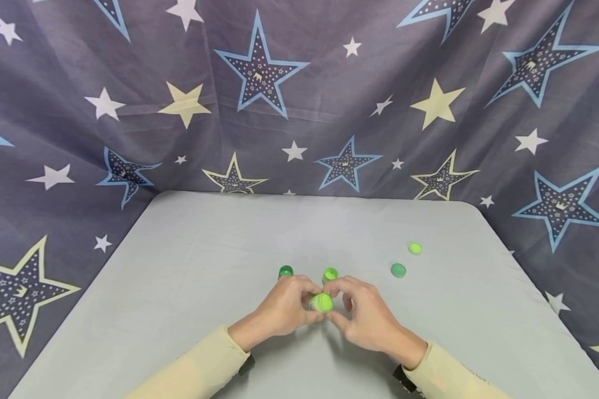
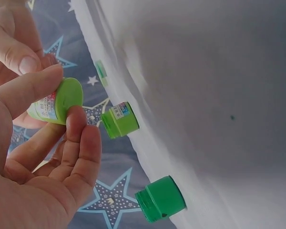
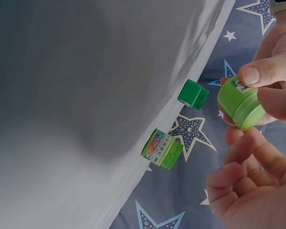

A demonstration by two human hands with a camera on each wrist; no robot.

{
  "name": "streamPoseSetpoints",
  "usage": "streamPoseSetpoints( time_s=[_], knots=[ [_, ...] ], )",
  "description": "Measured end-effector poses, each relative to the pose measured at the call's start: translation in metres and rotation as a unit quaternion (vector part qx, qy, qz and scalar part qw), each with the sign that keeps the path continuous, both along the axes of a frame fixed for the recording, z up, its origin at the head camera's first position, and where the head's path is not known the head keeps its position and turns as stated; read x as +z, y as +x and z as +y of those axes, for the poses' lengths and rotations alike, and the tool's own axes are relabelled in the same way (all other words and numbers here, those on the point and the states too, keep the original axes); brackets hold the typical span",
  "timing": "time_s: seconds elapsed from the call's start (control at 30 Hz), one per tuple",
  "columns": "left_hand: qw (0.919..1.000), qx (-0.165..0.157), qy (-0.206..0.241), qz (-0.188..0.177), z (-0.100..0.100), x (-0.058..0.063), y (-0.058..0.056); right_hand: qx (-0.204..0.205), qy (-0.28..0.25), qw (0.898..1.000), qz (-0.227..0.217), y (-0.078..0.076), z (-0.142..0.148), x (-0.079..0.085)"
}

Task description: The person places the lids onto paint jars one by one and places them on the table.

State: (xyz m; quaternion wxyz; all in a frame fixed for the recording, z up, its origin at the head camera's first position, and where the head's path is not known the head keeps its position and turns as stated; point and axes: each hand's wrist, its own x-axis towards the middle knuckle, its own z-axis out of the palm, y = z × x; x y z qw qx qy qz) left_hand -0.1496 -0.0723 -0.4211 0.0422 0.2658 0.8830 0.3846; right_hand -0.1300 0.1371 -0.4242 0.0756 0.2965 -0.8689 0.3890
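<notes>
A light green paint jar (image 1: 321,302), lid on, is tilted between both hands above the near part of the table. My left hand (image 1: 285,305) grips the jar body, thumb on one side and fingers on the other, as the left wrist view shows. At the lid end, my right hand (image 1: 366,316) pinches the lid (image 3: 248,113) between thumb and fingertips. Just behind the hands stands another light green jar (image 2: 120,120) without its lid. To its left is a dark green jar (image 2: 161,199), also lidless and partly hidden by my left hand in the head view.
Two loose lids lie right of the hands on the grey-covered table (image 1: 219,238): a dark green lid (image 1: 398,270) and, farther back, a light green lid (image 1: 415,248). A star-patterned curtain (image 1: 309,100) hangs behind the table and along its sides.
</notes>
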Motion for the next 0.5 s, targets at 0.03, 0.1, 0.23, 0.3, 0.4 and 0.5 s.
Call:
streamPoseSetpoints(
  time_s=[0.03, 0.1, 0.23, 0.3, 0.4, 0.5],
  knots=[
    [1.0000, 0.000, 0.000, 0.001, 0.0001, 0.0000, -0.0001, -0.001, 0.001, 1.000, 0.001, -0.0002, -0.0002, 0.0001],
    [1.0000, 0.001, -0.001, 0.000, 0.0003, -0.0001, -0.0003, -0.005, 0.004, 1.000, 0.002, -0.0003, -0.0005, 0.0003],
    [1.0000, 0.002, 0.000, -0.003, 0.0008, -0.0002, -0.0008, -0.019, 0.011, 1.000, 0.009, -0.0009, -0.0009, 0.0002],
    [1.0000, 0.002, 0.000, -0.003, 0.0011, -0.0003, -0.0010, -0.028, 0.015, 0.999, 0.014, -0.0015, -0.0008, 0.0000],
    [1.0000, 0.003, -0.001, 0.001, 0.0016, -0.0002, -0.0010, -0.043, 0.025, 0.998, 0.024, -0.0027, -0.0007, -0.0006],
    [1.0000, 0.003, -0.002, 0.003, 0.0019, -0.0002, -0.0008, -0.056, 0.034, 0.997, 0.028, -0.0040, -0.0009, -0.0012]
  ],
)
